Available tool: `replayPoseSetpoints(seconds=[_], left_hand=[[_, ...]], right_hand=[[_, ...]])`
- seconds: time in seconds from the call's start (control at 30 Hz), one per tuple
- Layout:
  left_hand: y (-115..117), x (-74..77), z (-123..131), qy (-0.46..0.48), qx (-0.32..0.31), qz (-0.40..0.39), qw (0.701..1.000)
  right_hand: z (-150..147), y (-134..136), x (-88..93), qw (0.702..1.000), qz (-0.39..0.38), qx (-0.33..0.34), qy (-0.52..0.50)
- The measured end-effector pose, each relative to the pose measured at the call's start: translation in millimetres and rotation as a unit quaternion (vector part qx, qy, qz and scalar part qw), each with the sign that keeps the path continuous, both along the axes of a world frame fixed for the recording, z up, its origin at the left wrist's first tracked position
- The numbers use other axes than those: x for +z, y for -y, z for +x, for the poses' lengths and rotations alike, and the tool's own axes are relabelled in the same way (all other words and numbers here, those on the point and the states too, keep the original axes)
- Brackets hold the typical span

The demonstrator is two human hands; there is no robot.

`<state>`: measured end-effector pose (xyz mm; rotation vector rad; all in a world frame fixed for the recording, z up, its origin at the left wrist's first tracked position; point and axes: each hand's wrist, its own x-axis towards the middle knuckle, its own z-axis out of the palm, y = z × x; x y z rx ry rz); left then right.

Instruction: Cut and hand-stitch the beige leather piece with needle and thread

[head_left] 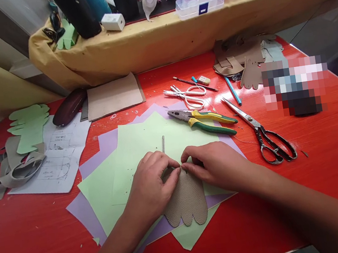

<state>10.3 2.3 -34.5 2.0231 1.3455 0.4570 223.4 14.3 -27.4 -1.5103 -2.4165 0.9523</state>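
Observation:
A grey-beige leather piece [186, 201] with a scalloped lower edge lies over stacked green and purple paper sheets [141, 141]. My left hand [153, 179] is closed, thumb and forefinger pinching at the leather's upper edge. Right beside those fingertips, my right hand [213, 164] is pinched shut at the same edge; whatever tiny thing may be in its fingers is hidden. A small dark slit or mark shows in the leather just below. Beyond my left hand a thin metal rod-like tool [163, 144] rests on the green paper.
Pliers [201, 122], white-handled scissors [186, 95], a pencil [194, 83] and large black-handled shears [259, 130] lie beyond and right. Leather scraps [241, 59] sit back right. At left are a drawn pattern sheet [62, 150], green paper cutouts [30, 125] and a dark red case [70, 107].

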Motion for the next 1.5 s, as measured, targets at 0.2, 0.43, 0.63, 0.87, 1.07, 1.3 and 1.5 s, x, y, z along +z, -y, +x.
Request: replayPoseSetpoints(seconds=[0.2,0.43,0.63,0.87,1.07,1.3,1.5], left_hand=[[-0.6,1.0,0.9,-0.002,-0.003,0.004,1.000],[-0.4,1.2,2.7,-0.014,-0.003,0.011,1.000],[-0.4,0.9,2.6,-0.015,-0.001,0.003,1.000],[-1.1,3.0,0.6,-0.007,-0.009,-0.020,1.000],[-0.3,3.1,1.8,-0.016,-0.007,-0.022,1.000],[0.0,3.7,3.2,-0.023,-0.002,-0.028,0.999],[0.6,4.1,4.5,-0.025,0.000,-0.028,0.999]], right_hand=[[0.8,-1.0,3.2,1.000,-0.004,0.016,0.001],[0.7,0.3,3.5,1.000,-0.007,0.021,0.000],[-0.7,-0.6,2.4,1.000,-0.008,0.026,-0.006],[-1.1,0.9,3.1,0.999,-0.023,0.024,-0.010],[0.2,0.7,3.4,0.999,-0.026,0.021,-0.017],[0.6,-0.9,5.8,0.999,-0.030,0.019,-0.015],[-0.9,-1.1,6.2,0.999,-0.026,0.018,-0.013]])
